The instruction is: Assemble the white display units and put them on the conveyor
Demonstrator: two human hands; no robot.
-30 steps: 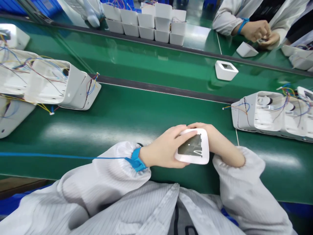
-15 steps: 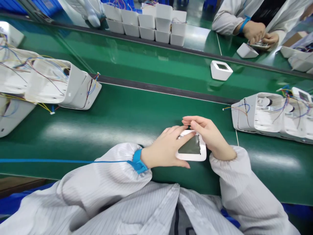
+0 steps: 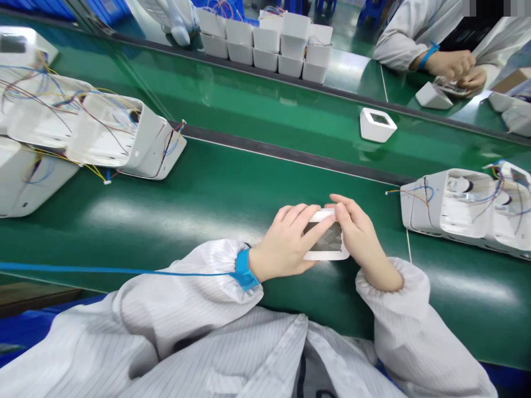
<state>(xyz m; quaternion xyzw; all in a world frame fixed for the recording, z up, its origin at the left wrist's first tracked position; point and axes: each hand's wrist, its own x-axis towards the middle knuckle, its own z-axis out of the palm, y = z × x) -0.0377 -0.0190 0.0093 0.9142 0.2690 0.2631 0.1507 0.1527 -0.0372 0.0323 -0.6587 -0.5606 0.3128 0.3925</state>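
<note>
A white rounded frame (image 3: 326, 255) with a dark rectangular window lies between my hands, low over the green table. My left hand (image 3: 288, 240) grips its left side, with the index finger stretched across the top of the window and the thumb at the lower edge. My right hand (image 3: 359, 235) holds the right side and upper right corner, thumb on top and fingers behind. The hands hide the frame's left end and upper right corner. A blue strap (image 3: 245, 270) with a blue cord circles my left wrist.
White housings with loose wires stand at the left (image 3: 141, 138) and right (image 3: 464, 204). A small white device (image 3: 376, 125) sits on the green strip beyond the dark rail. White boxes (image 3: 265, 50) are stacked farther back; a person's hands (image 3: 460, 72) work at upper right.
The frame has tipped and now looks flatter. My left fingers have closed in on it, and my right hand has come round its right side. The whole view has shifted slightly.
</note>
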